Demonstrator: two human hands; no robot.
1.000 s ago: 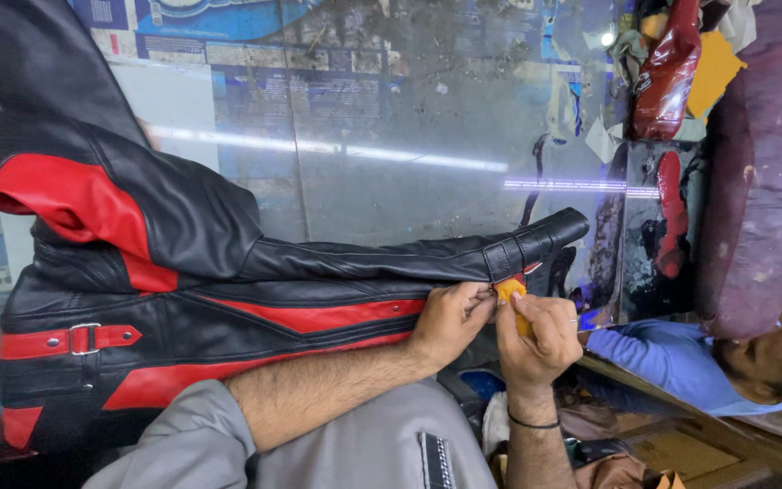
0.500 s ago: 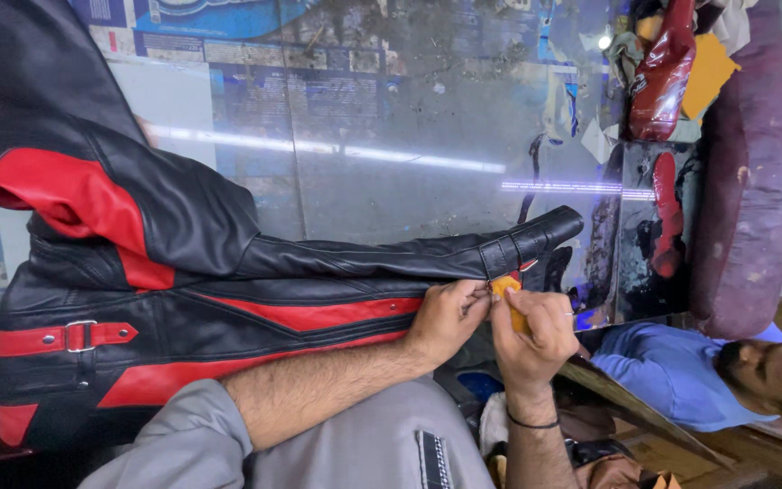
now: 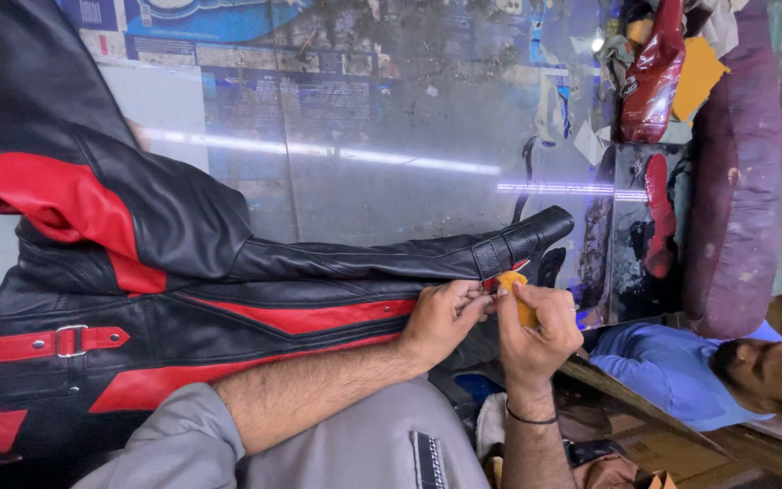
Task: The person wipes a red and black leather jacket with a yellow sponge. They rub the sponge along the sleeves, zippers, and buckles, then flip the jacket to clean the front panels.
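Leather fills most of the view: a black and red jacket (image 3: 183,299) lies spread across a glass-topped table (image 3: 391,118), its sleeve (image 3: 391,258) stretched out toward the far end, where a strapped cuff (image 3: 522,243) rests on the surface. Both of the person's hands meet just below that cuff. The left hand (image 3: 443,319) lies on the jacket's edge with its fingertips pinched together on the leather near the cuff, beside a thin red strip that peeks out there. The right hand (image 3: 536,328) is curled closed around a small orange tool (image 3: 519,297), whose tip touches the same spot, so that the two hands nearly touch each other. A dark band (image 3: 531,418) circles the right wrist, and a grey sleeve (image 3: 174,439) covers the left upper arm. On the jacket's lower body a red strap with a metal buckle (image 3: 70,340) lies flat. Beyond the table's edge another person in a blue shirt (image 3: 672,371) lies nearby, well apart from the working hands.
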